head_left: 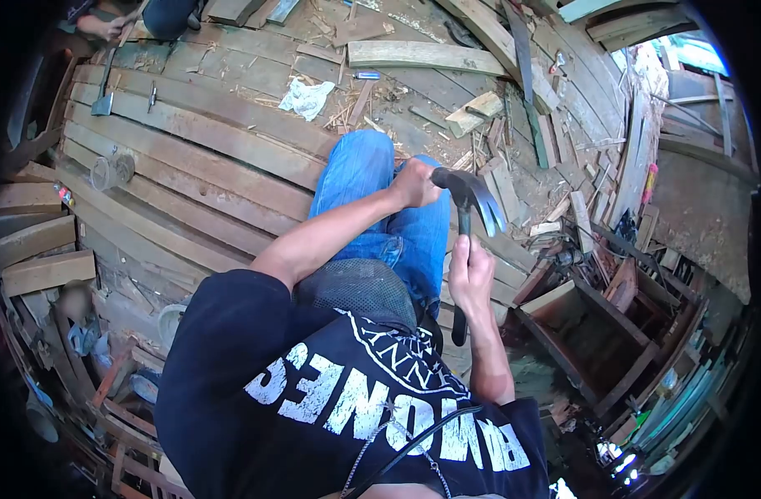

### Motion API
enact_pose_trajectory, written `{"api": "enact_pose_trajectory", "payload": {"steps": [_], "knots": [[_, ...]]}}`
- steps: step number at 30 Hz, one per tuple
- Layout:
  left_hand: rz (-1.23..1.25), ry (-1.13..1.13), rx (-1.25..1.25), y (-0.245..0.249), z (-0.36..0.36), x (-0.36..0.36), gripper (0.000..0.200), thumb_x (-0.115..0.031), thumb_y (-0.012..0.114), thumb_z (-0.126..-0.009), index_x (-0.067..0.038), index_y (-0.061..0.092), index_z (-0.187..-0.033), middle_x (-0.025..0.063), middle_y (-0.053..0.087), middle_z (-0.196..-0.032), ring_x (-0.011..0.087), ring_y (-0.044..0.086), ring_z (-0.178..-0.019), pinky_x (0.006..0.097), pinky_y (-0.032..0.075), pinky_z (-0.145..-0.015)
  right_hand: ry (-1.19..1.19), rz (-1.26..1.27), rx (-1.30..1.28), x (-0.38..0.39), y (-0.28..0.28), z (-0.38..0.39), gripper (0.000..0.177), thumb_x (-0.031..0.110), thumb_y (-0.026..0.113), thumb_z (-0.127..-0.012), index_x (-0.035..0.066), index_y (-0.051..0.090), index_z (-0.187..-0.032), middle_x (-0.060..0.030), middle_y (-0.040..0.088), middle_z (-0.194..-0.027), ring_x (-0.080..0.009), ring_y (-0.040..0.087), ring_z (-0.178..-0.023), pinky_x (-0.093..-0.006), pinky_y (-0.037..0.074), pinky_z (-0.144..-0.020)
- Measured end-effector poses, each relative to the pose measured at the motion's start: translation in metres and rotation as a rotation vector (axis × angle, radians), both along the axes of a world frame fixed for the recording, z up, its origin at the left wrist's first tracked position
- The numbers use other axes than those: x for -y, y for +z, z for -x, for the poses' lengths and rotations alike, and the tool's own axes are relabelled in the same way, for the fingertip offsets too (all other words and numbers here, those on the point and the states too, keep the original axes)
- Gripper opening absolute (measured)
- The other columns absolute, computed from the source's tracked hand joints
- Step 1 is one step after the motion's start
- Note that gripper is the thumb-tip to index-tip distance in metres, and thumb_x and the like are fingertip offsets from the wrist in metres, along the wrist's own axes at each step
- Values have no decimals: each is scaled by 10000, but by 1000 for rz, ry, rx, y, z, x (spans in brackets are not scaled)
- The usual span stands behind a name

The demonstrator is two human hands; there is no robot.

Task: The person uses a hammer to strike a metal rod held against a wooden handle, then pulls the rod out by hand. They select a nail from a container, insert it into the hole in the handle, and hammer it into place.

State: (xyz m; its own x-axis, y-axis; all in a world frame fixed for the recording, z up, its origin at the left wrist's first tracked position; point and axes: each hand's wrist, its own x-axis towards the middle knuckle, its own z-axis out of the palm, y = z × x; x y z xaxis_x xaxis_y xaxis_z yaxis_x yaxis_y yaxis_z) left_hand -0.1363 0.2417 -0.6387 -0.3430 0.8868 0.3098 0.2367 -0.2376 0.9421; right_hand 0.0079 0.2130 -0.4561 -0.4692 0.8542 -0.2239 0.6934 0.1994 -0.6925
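My right hand (472,270) is wrapped round the dark handle of a claw hammer (472,200). The hammer's head is up, and its shiny claw points to the right. Just left of the hammer's head, my left hand (415,183) is closed and rests at my knee in blue jeans (355,162). Whatever its fingers hold, if anything, is hidden. Both hands are above my lap, close together but apart.
Long planks (189,150) lie at the left. Another person's hand (110,29) is at the upper left, near a flat-bladed tool (103,104). A white cloth (306,98), a blue lighter (366,75) and wood offcuts (472,114) lie ahead. A wooden frame (597,333) stands right.
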Motion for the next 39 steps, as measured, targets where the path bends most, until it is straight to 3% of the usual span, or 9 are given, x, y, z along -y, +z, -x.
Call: {"api": "enact_pose_trajectory", "payload": {"steps": [8, 9, 13, 27, 29, 31, 36, 38, 39], "knots": [[51, -41, 8, 3, 4, 3, 244, -65, 583, -719, -33, 425, -536, 152, 439, -496, 342, 500, -456, 407, 392, -453, -23, 30, -275, -2, 12, -8, 354, 281, 410, -1007, 48, 449, -744, 56, 408, -533, -25, 380, -445, -208, 287, -387], [36, -35, -3, 7, 6, 3, 221, -49, 585, -694, -38, 434, -533, 153, 459, -504, 340, 508, -461, 407, 396, -453, -56, 69, -171, -2, 11, -8, 322, 246, 457, -979, 14, 526, -766, -45, 473, -502, -112, 481, -453, -302, 375, -429], [4, -24, 15, 0, 2, 1, 134, -8, 574, -638, -64, 492, -548, 150, 484, -516, 336, 523, -473, 398, 397, -451, -88, 125, -55, 4, -18, -13, 347, 280, 474, -976, 16, 530, -757, -75, 465, -492, -150, 470, -434, -344, 375, -443], [38, -47, 96, 0, 1, 0, 108, -35, 594, -649, -50, 519, -573, 156, 457, -520, 320, 483, -458, 382, 392, -460, -14, 84, 76, -4, -5, -2, 345, 294, 463, -981, 6, 532, -805, -133, 473, -510, -240, 502, -421, -384, 385, -459], [43, -34, 68, 3, 1, 2, 142, -49, 601, -665, -45, 503, -563, 157, 455, -516, 328, 483, -460, 386, 390, -459, -34, 60, -15, -4, -8, -6, 407, 332, 446, -993, 41, 470, -709, 3, 452, -508, -87, 418, -423, -279, 340, -408], [36, -27, -59, 2, 4, 2, 219, -17, 606, -717, -39, 483, -537, 116, 434, -485, 229, 440, -398, 356, 362, -425, -89, 75, -138, -5, 3, -7, 359, 280, 450, -986, 32, 487, -729, -3, 453, -498, -93, 425, -419, -281, 335, -401], [-16, -15, 5, 6, 6, 3, 326, -23, 610, -764, -20, 389, -524, 128, 377, -473, 236, 369, -379, 376, 317, -419, -157, 29, -657, -2, 13, -10, 302, 168, 420, -973, 17, 472, -716, 29, 424, -489, -62, 399, -418, -237, 308, -384], [50, -44, -7, 2, 5, 1, 265, -85, 596, -720, -36, 431, -519, 154, 436, -498, 335, 470, -439, 403, 376, -448, -40, -235, -246, 2, -8, -9, 311, 200, 450, -974, -2, 507, -745, -26, 429, -456, -96, 432, -404, -295, 330, -385], [44, -47, -4, 0, 1, 1, 265, -85, 596, -720, -36, 431, -519, 154, 436, -498, 335, 470, -439, 403, 376, -448, 9, -137, 65, 1, -2, -2, 302, 223, 478, -969, -16, 548, -798, -99, 437, -450, -161, 483, -391, -356, 352, -401]]}}
